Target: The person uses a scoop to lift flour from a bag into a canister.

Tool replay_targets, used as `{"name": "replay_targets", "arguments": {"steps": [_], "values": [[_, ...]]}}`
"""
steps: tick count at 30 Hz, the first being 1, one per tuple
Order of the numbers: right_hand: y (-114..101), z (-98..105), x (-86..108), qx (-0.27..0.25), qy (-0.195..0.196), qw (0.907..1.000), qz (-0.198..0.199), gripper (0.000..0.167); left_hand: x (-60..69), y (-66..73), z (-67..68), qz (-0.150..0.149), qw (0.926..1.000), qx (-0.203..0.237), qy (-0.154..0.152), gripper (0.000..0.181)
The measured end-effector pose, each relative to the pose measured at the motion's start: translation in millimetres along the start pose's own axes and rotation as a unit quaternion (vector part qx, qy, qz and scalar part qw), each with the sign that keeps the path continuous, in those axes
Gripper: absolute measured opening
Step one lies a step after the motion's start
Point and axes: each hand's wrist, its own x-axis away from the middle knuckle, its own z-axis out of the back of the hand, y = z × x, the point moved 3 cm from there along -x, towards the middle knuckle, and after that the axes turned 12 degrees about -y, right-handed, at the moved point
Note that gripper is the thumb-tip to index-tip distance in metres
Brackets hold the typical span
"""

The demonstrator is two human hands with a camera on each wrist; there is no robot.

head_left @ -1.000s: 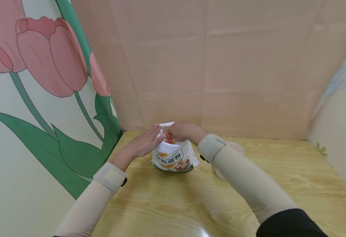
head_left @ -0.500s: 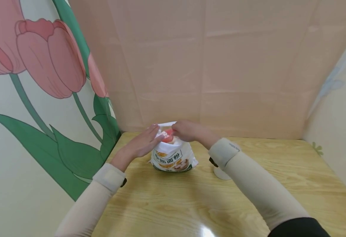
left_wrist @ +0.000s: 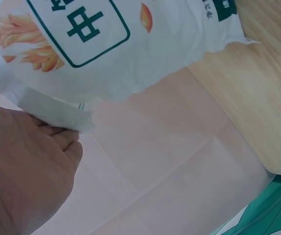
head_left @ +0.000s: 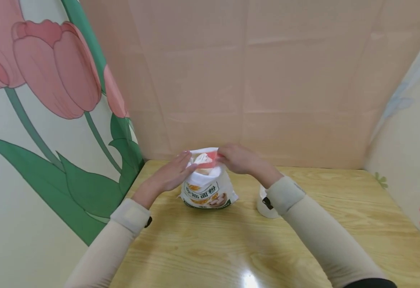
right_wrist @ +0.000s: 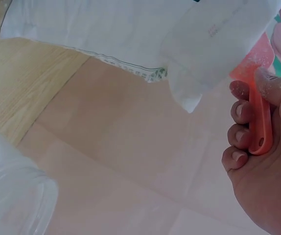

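A white flour bag (head_left: pixel 208 194) with green lettering stands upright on the table, its top rolled open. At the left of its mouth, my left hand (head_left: pixel 170 174) holds the rim; in the left wrist view its fingers (left_wrist: pixel 64 139) curl behind the folded edge. My right hand (head_left: pixel 240 160) grips the handle of a red plastic scoop (right_wrist: pixel 260 115), with flour dusting the thumb and index finger. White flour (head_left: pixel 202 159) is heaped in the scoop, which is over the bag's mouth. The bag's lower contents are hidden.
A clear plastic container (head_left: pixel 265 206) stands to the right of the bag, partly behind the right forearm. The wooden table (head_left: pixel 202 244) meets a pinkish sheet (head_left: pixel 303 100) at the back and a tulip-painted wall (head_left: pixel 76 168) on the left.
My right hand has drawn up and a little right, lifting the scoop out of the bag's depth, so its flour load now shows. The left hand keeps its place at the rim.
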Motion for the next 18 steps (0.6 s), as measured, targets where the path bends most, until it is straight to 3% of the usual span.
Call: {"name": "replay_targets", "arguments": {"steps": [13, 18], "values": [[4.1, 8.3, 21.9, -0.034, 0.022, 0.9992, -0.002, 0.02, 1.1, 0.3, -0.9, 0.003, 1.0, 0.004, -0.003, 0.09], [8.2, 12.2, 34.3, -0.047, 0.028, 0.9983, -0.023, 0.02, 1.5, 0.3, -0.7, -0.001, 1.0, 0.005, -0.001, 0.086]]}}
